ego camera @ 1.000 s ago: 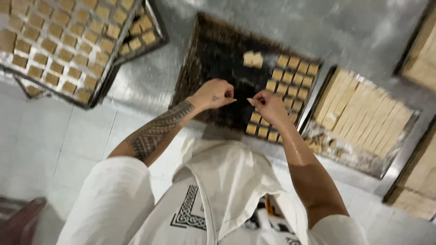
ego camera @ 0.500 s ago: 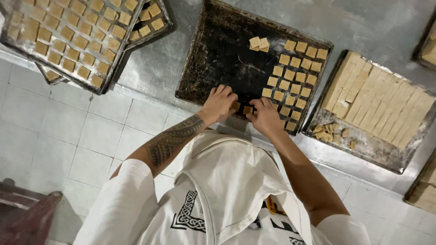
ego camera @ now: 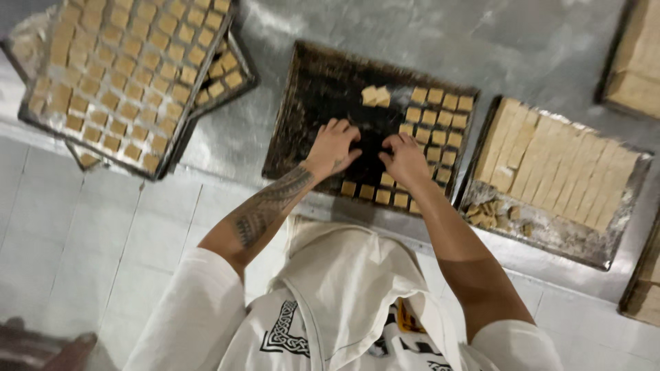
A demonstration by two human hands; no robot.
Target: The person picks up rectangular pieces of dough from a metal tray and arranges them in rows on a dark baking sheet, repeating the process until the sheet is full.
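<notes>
A dark baking tray (ego camera: 309,103) lies on the steel counter in front of me. Rows of small tan dough squares (ego camera: 434,117) fill its right part, and two loose pieces (ego camera: 376,96) lie near its far middle. My left hand (ego camera: 335,145) rests on the bare dark middle of the tray with its fingers spread. My right hand (ego camera: 405,156) is just beside it, fingers bent down onto the tray at the edge of the rows. Anything under the right fingertips is hidden.
Stacked trays (ego camera: 27,113) full of dough squares sit at the far left. A foil-lined tray (ego camera: 550,237) at the right holds a slab cut into strips, with crumbs in its near corner. More trays show at the right edge (ego camera: 636,65). White tiles face the counter below.
Both hands have moved from the near edge of the dark tray further onto its middle. The view has shifted, so the trays sit lower and closer.
</notes>
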